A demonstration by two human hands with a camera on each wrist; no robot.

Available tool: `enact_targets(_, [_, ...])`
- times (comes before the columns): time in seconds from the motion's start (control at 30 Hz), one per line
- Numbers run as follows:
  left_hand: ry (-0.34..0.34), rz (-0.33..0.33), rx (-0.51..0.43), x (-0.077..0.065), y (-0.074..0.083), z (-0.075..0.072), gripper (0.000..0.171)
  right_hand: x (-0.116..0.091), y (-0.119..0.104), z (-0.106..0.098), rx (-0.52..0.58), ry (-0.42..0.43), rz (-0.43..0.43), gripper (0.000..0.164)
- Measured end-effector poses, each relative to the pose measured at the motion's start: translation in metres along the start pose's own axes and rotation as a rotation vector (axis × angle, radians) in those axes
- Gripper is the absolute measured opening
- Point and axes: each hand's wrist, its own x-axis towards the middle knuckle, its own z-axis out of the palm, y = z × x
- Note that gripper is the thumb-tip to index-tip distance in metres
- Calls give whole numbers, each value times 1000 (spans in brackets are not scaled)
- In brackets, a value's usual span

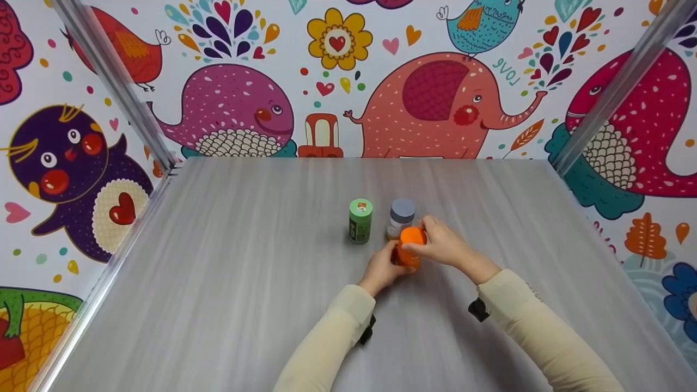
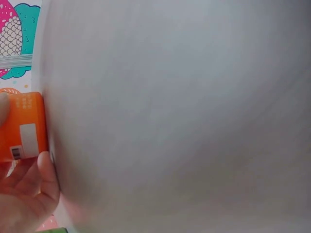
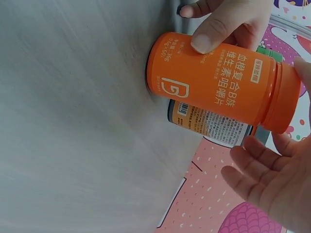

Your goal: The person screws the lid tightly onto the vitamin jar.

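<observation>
An orange supplement bottle with a screw cap stands upright on the table. My left hand grips the bottle's body low down, its thumb lying across the label in the right wrist view. At the top, my right hand holds the orange cap between thumb and forefinger, while its other fingers extend loosely beside it. Just behind the orange bottle stands a bottle with a grey-blue lid, partly hidden. To the left is a green canister, upright and apart from both hands.
The grey wood-grain table stretches around the bottles. A printed cartoon wall closes off the back and sides, with metal posts at the corners.
</observation>
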Motion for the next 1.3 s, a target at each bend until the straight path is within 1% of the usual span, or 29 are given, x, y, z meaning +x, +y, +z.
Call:
enact_targets(0.17, [-3, 8, -3, 1, -1, 0, 55, -1, -3, -1, -26, -9, 31, 55])
enact_targets(0.33, [-1, 19, 11, 0, -1, 0, 55, -4, -1, -5, -85, -77, -11, 86])
enact_targets(0.4, [-3, 14, 15, 0, -1, 0, 56, -4, 1, -8, -90, -109, -48, 92])
enact_targets(0.47, [-8, 5, 12, 1, -1, 1, 56, -5, 4, -10, -76, -131, -96, 89])
enact_targets(0.53, [-10, -1, 8, 1, -1, 0, 56, -5, 6, -13, -52, -146, -162, 81])
enact_targets(0.67, [-4, 3, 9, 1, 0, 0, 57, -6, 9, -19, 18, -167, -334, 62])
enact_targets(0.77, [5, 10, 19, 1, 0, 0, 57, -6, 10, -21, 41, -172, -462, 57])
enact_targets(0.83, [12, 17, 28, 0, 0, 0, 58, -6, 11, -22, 47, -181, -505, 55])
enact_targets(0.9, [13, 15, 31, 0, 0, 0, 58, -5, 10, -23, 48, -202, -495, 53])
enact_targets(1.0, [16, 19, 37, 0, 0, 1, 58, -3, 10, -23, 49, -233, -438, 49])
enact_targets(1.07, [16, 22, 37, 0, 0, 1, 58, -2, 8, -23, 33, -239, -413, 47])
enact_targets(1.3, [19, 24, 37, 1, -2, 2, 58, -1, 5, -23, -7, -223, -376, 48])
